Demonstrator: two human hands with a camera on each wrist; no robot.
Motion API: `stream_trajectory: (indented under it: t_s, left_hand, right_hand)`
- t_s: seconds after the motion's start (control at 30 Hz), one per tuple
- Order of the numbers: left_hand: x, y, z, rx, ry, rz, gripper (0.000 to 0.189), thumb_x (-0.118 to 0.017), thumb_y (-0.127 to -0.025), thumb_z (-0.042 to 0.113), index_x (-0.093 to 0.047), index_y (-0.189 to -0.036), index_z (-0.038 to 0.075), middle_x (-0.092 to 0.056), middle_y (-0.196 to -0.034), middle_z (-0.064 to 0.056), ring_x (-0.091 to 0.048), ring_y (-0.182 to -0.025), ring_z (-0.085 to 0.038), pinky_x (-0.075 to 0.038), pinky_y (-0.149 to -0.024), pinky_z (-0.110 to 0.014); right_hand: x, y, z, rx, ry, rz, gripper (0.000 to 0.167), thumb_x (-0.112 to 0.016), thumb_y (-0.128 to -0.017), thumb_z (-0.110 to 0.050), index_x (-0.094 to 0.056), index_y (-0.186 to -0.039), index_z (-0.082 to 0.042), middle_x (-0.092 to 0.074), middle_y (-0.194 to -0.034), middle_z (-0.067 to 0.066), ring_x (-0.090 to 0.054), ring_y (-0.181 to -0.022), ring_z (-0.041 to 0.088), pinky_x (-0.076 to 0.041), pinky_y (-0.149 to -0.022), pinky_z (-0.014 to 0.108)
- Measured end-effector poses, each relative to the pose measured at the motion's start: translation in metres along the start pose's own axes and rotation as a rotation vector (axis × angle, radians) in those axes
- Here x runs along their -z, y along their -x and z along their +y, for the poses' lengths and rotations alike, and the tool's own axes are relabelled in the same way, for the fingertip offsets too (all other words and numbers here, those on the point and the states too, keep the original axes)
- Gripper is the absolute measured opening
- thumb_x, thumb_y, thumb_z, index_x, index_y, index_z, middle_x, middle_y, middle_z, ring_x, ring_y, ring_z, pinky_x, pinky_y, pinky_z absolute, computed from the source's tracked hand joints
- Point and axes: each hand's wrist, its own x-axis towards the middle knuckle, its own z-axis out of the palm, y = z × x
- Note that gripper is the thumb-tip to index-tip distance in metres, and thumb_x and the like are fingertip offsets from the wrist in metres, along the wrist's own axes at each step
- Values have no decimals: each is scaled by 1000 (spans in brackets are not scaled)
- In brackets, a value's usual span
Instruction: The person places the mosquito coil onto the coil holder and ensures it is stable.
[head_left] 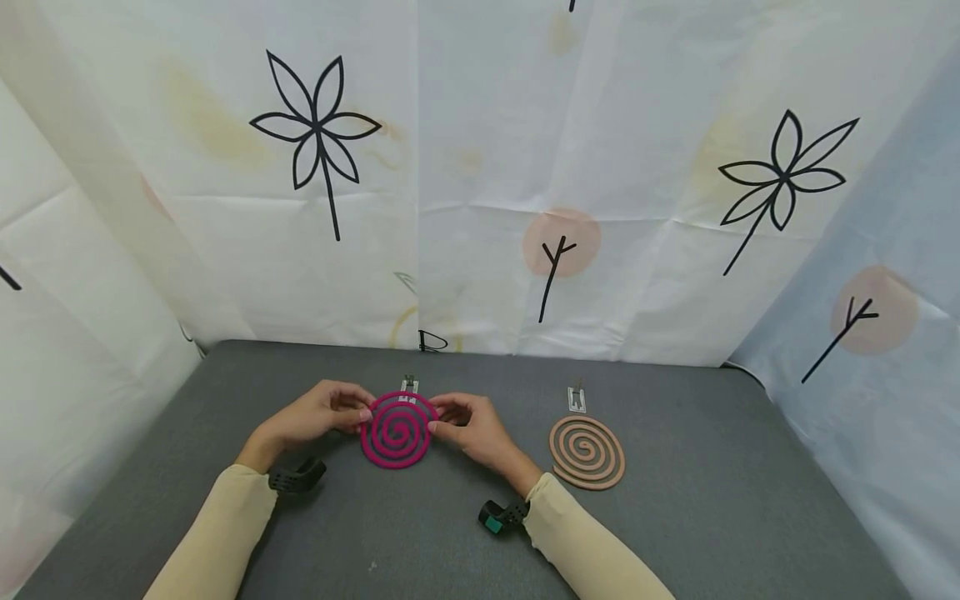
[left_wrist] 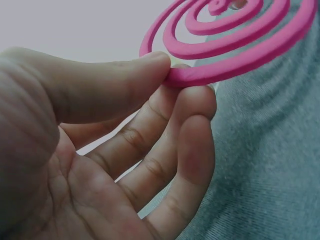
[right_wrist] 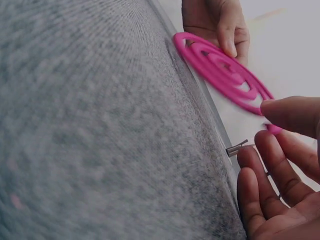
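Observation:
A pink mosquito coil (head_left: 401,432) is held between both hands, raised off the grey table as the right wrist view shows. My left hand (head_left: 315,414) pinches its left rim, thumb on top and fingers below, as the left wrist view shows close up. On the opposite rim, my right hand (head_left: 476,429) pinches the coil between thumb and fingers. Behind the coil lies a small metal coil stand (head_left: 409,386), its lower part overlapped by the pink rings in the head view.
A brown mosquito coil (head_left: 586,446) lies flat on the grey table (head_left: 720,500), right of my right forearm. Just beyond it is a second small metal stand (head_left: 577,400). A white printed cloth (head_left: 480,167) hangs behind the table and at its sides.

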Motion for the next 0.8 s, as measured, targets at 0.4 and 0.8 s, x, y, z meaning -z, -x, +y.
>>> stream_trajectory:
  t_s: [0.4, 0.8]
  left_hand:
    - [-1, 0, 8, -20, 24, 86, 34, -64, -102, 14, -61, -125, -11, -68, -106, -14, -67, -92, -17, -60, -84, -38]
    - [-11, -8, 34, 14, 117, 209, 36, -67, -101, 21, -62, -127, -4, -67, -108, -12, -65, -92, -21, -59, -85, -46]
  right_hand:
    - [1, 0, -4, -94, -141, -17, 30, -70, -96, -6, -66, -122, 9, -71, -105, 20, -67, -84, 13, -60, -75, 39]
    - [7, -5, -12, -112, -367, 18, 22, -67, -97, 0, -65, -114, 13, -71, -89, 6, -68, -76, 15, -60, -69, 32]
